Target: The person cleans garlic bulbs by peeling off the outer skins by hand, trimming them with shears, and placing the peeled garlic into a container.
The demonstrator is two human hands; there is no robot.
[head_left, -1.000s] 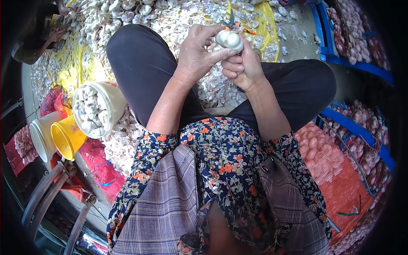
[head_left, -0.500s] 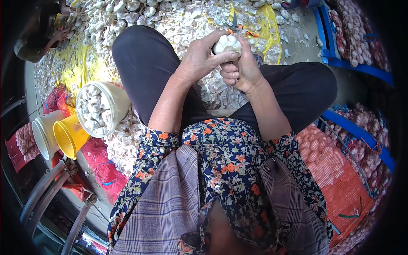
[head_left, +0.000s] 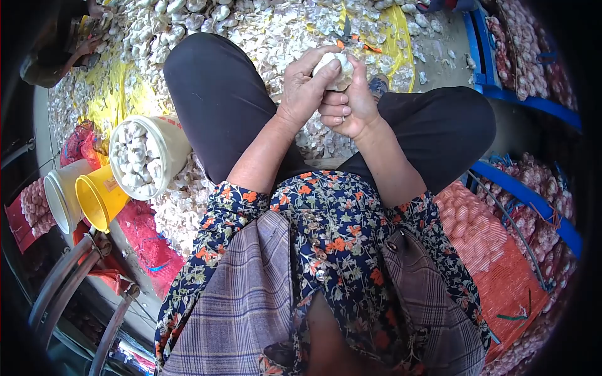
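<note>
A white garlic bulb (head_left: 342,75) is held between both my hands, above the gap between my bent legs. My left hand (head_left: 305,86) grips it from the left, the thumb pressed across its face. On the other side my right hand (head_left: 352,106) closes round the bulb, its thumb along the right edge and its fingers curled beneath. Just beyond the hands, pruning shears (head_left: 348,39) with orange handles lie on loose garlic skins (head_left: 276,37). The bulb's underside is hidden by my fingers.
At left stands a white bucket (head_left: 168,139) full of garlic bulbs, beside a yellow bucket (head_left: 100,199) and another pale bucket (head_left: 56,200). Red mesh sacks (head_left: 483,250) lie at right near a blue metal frame (head_left: 533,202). Another person's hand (head_left: 88,45) shows at upper left.
My left thumb has moved up over the bulb's face, and the bulb sits turned in my hands. Both hands have shifted slightly. The shears are now less covered.
</note>
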